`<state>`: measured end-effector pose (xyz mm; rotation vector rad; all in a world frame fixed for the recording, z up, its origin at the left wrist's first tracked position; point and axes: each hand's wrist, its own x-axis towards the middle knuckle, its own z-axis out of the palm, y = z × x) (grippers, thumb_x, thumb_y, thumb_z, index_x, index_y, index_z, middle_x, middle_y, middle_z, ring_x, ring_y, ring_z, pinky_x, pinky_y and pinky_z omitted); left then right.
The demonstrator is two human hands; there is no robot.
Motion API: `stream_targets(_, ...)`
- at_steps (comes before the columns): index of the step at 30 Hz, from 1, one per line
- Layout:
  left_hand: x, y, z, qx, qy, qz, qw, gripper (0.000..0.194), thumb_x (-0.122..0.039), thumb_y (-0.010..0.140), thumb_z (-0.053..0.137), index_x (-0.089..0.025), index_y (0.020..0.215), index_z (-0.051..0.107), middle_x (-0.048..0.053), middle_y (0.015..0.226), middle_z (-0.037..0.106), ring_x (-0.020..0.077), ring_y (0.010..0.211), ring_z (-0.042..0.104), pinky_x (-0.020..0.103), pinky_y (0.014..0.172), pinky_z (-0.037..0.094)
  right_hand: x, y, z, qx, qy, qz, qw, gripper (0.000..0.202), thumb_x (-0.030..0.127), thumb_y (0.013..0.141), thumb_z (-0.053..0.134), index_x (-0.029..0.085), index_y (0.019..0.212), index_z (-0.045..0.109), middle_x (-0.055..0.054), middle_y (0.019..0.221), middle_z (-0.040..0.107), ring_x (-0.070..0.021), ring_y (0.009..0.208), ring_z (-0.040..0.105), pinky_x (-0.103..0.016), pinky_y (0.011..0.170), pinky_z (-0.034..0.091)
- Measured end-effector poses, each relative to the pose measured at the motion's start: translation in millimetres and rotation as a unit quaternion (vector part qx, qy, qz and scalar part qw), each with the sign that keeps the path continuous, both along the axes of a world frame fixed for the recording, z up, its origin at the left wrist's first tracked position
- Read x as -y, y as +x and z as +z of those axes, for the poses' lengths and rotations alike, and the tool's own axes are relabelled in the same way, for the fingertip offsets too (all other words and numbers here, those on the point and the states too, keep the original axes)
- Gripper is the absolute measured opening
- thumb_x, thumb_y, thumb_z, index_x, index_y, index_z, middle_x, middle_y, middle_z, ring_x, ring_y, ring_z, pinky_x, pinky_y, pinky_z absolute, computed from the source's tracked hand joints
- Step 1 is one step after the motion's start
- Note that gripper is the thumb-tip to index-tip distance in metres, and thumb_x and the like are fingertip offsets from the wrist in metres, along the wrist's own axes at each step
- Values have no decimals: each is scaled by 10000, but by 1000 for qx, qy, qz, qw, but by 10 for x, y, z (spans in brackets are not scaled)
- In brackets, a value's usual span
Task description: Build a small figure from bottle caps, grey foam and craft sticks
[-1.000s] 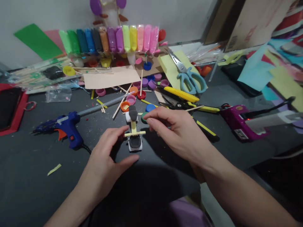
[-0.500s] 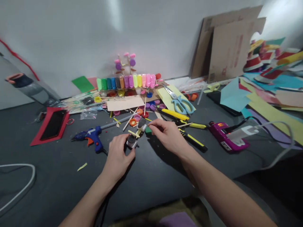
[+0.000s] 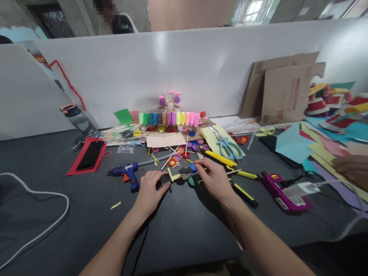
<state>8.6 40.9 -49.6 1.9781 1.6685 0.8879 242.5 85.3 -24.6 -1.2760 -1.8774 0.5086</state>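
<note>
My left hand (image 3: 151, 191) pinches the grey and black end of a small handmade model (image 3: 176, 177) just above the dark table. Pale yellow strips join this end to a second grey and black part on the right. My right hand (image 3: 214, 177) holds a small blue disc (image 3: 193, 168) between thumb and fingertips, at the right end of the model. A green disc (image 3: 192, 181) lies just below these fingertips. A blue glue gun (image 3: 130, 175) rests left of my left hand, and bottle caps (image 3: 172, 162) and thin sticks lie behind the model.
Behind are scissors (image 3: 225, 145), yellow-handled tools (image 3: 220, 157) and a row of coloured clay packs (image 3: 169, 118). A purple power strip (image 3: 283, 193) with cables sits right. A phone (image 3: 90, 155) and water bottle (image 3: 82, 122) stand left. Another person's hand (image 3: 352, 170) is at far right.
The view has tilted up, showing a person beyond the partition. My right hand now has a blue disc in its fingertips, and the model is turned more level. Another hand has appeared at far right.
</note>
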Motion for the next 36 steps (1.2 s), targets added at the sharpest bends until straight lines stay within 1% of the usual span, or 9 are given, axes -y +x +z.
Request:
stream_targets(2, -12, -27, 20, 9, -2, -3, 1000, 327, -215, 813, 694, -242, 1137, 662, 77, 1176, 704, 284, 1150, 597, 482, 1003, 423, -21, 13, -6, 6, 15, 0, 1000, 226, 289, 957, 503, 166, 916, 688, -70, 850, 680, -202, 785, 626, -327, 712, 485)
stream_targets(5, -25, -31, 47, 20, -3, 4, 1000, 420, -207, 765, 729, -241, 1172, 633, 76, 1217, 683, 281, 1167, 590, 465, 1007, 427, -37, 21, -16, 12, 46, 16, 999, 201, 285, 957, 520, 165, 937, 680, -99, 958, 666, -235, 935, 621, -391, 829, 500)
stream_targets(7, -38, -15, 58, 26, -1, 10, 1000, 388, -201, 764, 728, -230, 1139, 632, 74, 1200, 684, 276, 1159, 592, 456, 1008, 425, -26, 15, -11, 18, 63, 39, 997, 180, 277, 955, 539, 165, 981, 678, -119, 1054, 653, -253, 1038, 603, -441, 919, 489)
stream_targets(12, -85, 38, 61, 37, 9, 10, 999, 206, -181, 798, 701, -219, 994, 653, 62, 1121, 697, 259, 1120, 605, 431, 986, 430, 68, -57, 100, 61, 95, 127, 986, 231, 245, 935, 590, 190, 1152, 648, -142, 1268, 594, -273, 1199, 539, -497, 1023, 462)
stream_targets(17, -115, 65, 41, 47, 24, 11, 999, 163, -180, 815, 700, -214, 967, 657, 51, 1088, 700, 246, 1093, 602, 417, 964, 425, 132, -212, 265, 189, 152, 239, 940, 308, 162, 909, 585, 177, 1215, 615, -169, 1471, 457, -317, 1417, 343, -551, 1130, 382)
stream_targets(20, -121, 71, 15, 51, 32, 9, 998, 180, -179, 816, 704, -219, 984, 650, 44, 1099, 701, 242, 1088, 598, 410, 955, 416, 110, -316, 300, 254, 175, 260, 915, 275, 136, 903, 570, 172, 1168, 630, -162, 1469, 472, -324, 1426, 335, -567, 1138, 374)
stream_targets(25, -122, 81, -32, 52, 42, -1, 998, 165, -127, 813, 681, -218, 942, 635, 36, 1064, 696, 241, 1066, 583, 402, 924, 402, 1, -427, 302, 325, 227, 274, 876, 149, 169, 948, 550, 143, 1047, 659, -171, 1449, 502, -332, 1425, 346, -566, 1158, 350)
stream_targets(30, -122, 90, -60, 56, 55, -1, 997, 204, -116, 811, 685, -214, 984, 642, 50, 1076, 686, 254, 1102, 563, 412, 940, 394, -138, -493, 342, 366, 227, 327, 841, 128, 223, 965, 577, 151, 997, 678, -135, 1435, 525, -324, 1404, 371, -549, 1152, 369)
stream_targets(36, -118, 85, -54, 51, 59, -3, 997, 192, -139, 809, 713, -219, 967, 640, 48, 1089, 683, 252, 1106, 560, 413, 947, 395, -267, -530, 410, 358, 222, 368, 829, 144, 219, 974, 562, 157, 929, 684, -126, 1395, 546, -315, 1382, 393, -530, 1132, 389)
